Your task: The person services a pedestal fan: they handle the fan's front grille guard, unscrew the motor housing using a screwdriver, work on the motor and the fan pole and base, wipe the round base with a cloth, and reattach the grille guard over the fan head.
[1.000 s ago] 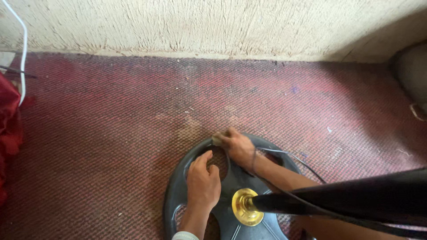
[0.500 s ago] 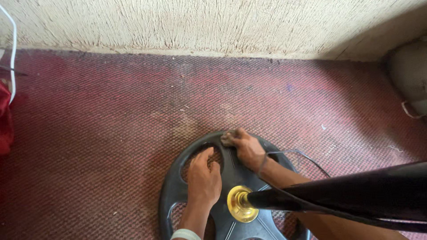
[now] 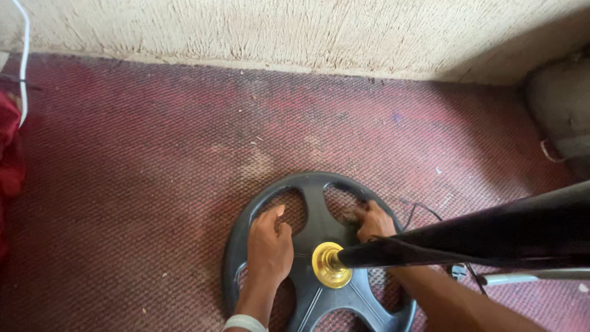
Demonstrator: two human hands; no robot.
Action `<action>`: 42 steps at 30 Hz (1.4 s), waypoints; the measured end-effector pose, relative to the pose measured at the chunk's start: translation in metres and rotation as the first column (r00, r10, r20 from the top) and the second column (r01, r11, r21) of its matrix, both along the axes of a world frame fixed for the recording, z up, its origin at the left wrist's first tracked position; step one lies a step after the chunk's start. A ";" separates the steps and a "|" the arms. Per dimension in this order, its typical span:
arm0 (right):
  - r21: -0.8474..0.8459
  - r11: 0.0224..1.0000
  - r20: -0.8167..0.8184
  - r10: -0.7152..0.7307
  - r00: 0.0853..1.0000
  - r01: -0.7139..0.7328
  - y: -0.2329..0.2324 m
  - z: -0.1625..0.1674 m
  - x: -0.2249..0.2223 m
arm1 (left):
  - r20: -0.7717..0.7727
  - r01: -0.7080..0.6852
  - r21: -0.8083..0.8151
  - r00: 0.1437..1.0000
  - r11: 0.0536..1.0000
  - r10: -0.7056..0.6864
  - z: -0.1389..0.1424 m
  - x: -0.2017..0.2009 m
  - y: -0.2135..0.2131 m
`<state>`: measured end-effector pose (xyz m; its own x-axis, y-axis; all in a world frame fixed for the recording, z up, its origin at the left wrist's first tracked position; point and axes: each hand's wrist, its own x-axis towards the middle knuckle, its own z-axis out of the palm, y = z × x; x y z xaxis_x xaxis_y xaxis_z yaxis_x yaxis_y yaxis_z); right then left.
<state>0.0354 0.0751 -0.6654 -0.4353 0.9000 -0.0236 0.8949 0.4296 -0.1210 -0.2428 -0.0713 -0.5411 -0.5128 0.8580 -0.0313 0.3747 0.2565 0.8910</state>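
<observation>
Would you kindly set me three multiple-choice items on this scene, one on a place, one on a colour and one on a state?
1. Where does the base lie?
A. on the red carpet near the wall
B. on a table
C. leaning upright against the wall

2. What colour is the collar at the hub?
A. blue
B. gold
C. white

3. How do the hands stand?
A. both raised clear of the base
B. both resting on the base
C. both gripping the pole

Answers:
1 A: the round black base sits flat on the carpet, a little way off the wall.
2 B: the ring where the pole meets the hub is shiny gold.
3 B: the left hand lies on a spoke and the right hand touches the base by an opening; neither is on the pole.
</observation>
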 end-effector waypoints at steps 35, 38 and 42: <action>-0.523 0.852 -0.822 -0.506 -0.263 -0.003 -0.126 0.335 -0.058 | 0.192 0.405 0.166 0.881 0.899 -0.432 0.203 0.040 -0.011; -0.370 0.926 -0.904 -0.377 -0.204 -0.072 -0.126 0.367 -0.052 | 0.172 0.448 0.106 0.871 0.888 -0.460 0.230 0.045 -0.004; -0.361 0.922 -0.914 -0.380 0.144 0.138 -0.127 0.371 -0.057 | 0.205 0.427 0.471 0.798 0.772 -0.567 0.253 0.055 -0.001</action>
